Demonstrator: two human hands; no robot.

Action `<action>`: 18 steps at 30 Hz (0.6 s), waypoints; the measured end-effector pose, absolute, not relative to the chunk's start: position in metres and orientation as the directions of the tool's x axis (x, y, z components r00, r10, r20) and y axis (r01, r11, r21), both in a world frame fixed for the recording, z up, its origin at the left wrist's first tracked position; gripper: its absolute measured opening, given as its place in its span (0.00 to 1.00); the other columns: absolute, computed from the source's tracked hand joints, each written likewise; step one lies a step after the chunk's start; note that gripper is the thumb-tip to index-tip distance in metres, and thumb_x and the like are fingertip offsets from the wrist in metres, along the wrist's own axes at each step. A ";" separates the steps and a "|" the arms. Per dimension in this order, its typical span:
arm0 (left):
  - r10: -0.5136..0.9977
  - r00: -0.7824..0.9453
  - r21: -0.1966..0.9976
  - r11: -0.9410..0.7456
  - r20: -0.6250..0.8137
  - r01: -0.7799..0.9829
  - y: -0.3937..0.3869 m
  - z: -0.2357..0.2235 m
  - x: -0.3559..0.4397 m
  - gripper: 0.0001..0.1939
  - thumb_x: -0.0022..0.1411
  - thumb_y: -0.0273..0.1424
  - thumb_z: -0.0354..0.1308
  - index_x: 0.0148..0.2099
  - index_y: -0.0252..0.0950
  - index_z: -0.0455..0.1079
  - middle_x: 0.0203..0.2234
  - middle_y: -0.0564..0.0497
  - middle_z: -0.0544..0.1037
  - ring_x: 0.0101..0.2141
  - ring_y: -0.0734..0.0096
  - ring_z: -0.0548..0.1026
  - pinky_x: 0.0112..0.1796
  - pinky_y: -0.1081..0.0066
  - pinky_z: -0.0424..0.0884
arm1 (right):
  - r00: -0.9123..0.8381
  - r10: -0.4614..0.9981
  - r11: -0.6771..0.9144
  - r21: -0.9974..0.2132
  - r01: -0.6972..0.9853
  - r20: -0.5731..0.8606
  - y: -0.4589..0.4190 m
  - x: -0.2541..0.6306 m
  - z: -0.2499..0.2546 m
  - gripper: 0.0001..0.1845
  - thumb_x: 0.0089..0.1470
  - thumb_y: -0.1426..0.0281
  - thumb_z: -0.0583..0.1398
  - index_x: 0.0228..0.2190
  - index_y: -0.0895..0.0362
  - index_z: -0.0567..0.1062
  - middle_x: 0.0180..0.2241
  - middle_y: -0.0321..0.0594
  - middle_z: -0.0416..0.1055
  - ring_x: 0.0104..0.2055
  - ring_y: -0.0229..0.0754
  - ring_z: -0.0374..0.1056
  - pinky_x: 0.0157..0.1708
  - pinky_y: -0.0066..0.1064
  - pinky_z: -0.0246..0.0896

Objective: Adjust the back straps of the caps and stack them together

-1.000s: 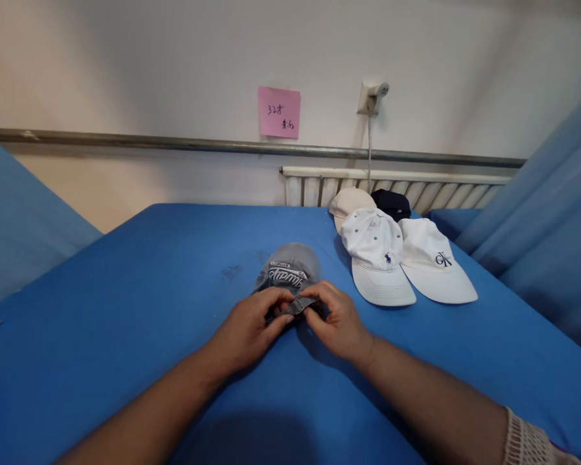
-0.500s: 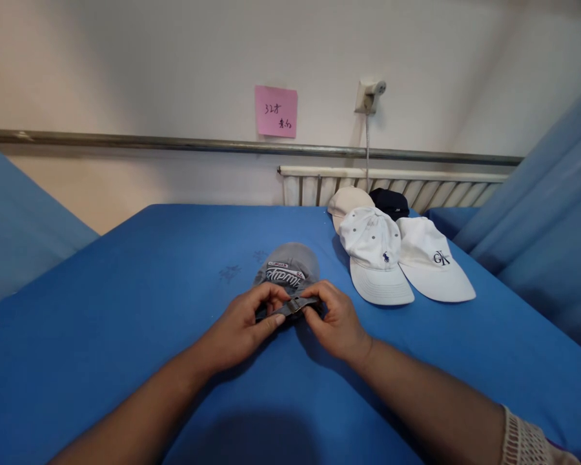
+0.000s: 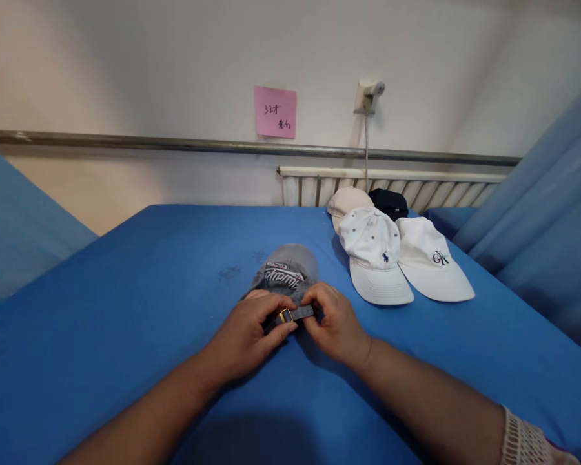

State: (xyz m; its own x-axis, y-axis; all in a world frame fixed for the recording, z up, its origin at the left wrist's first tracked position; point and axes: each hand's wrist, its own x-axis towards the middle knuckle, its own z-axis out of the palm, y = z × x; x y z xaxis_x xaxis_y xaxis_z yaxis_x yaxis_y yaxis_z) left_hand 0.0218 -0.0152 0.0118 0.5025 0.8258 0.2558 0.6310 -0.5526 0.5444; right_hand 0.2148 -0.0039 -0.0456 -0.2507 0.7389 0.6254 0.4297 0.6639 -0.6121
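A grey baseball cap [image 3: 283, 274] with white lettering lies on the blue-covered table [image 3: 126, 284], its brim pointing away from me and its back strap towards me. My left hand [image 3: 249, 329] pinches the strap beside a small gold buckle [image 3: 286, 315]. Between the two hands a short stretch of the grey cap strap [image 3: 302, 312] shows. Thumb and fingers of my right hand [image 3: 336, 323] are closed on the strap's right part. Both hands cover much of the cap's rear edge.
To the right sit a white cap with a small dark logo [image 3: 375, 252], a white cap with dark letters [image 3: 433, 258], a beige cap [image 3: 348, 201] and a navy cap [image 3: 390, 203]. A radiator [image 3: 300, 187] stands behind, and blue curtains [image 3: 537, 194] hang at the sides.
The buckle has shifted left to my left fingertips and turned to show its gold frame. More strap now shows between my hands. The cap stays in place.
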 end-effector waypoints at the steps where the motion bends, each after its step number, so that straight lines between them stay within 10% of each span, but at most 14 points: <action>1: 0.825 0.505 0.544 -0.553 0.253 0.631 -0.015 0.013 0.022 0.09 0.63 0.35 0.59 0.45 0.40 0.73 0.31 0.53 0.76 0.35 0.65 0.72 0.41 0.63 0.66 | -0.249 0.740 0.662 -0.615 0.428 0.624 -0.003 0.215 -0.046 0.09 0.51 0.79 0.57 0.33 0.54 0.67 0.31 0.37 0.70 0.33 0.42 0.65 0.35 0.33 0.58; 18: 0.817 0.539 0.511 -0.559 0.205 0.653 -0.017 0.018 0.023 0.08 0.59 0.31 0.58 0.42 0.40 0.72 0.31 0.52 0.76 0.34 0.65 0.71 0.38 0.65 0.67 | -0.189 0.800 0.596 -0.716 0.364 0.570 0.005 0.217 -0.053 0.09 0.45 0.79 0.57 0.26 0.53 0.64 0.29 0.34 0.67 0.31 0.39 0.64 0.33 0.31 0.60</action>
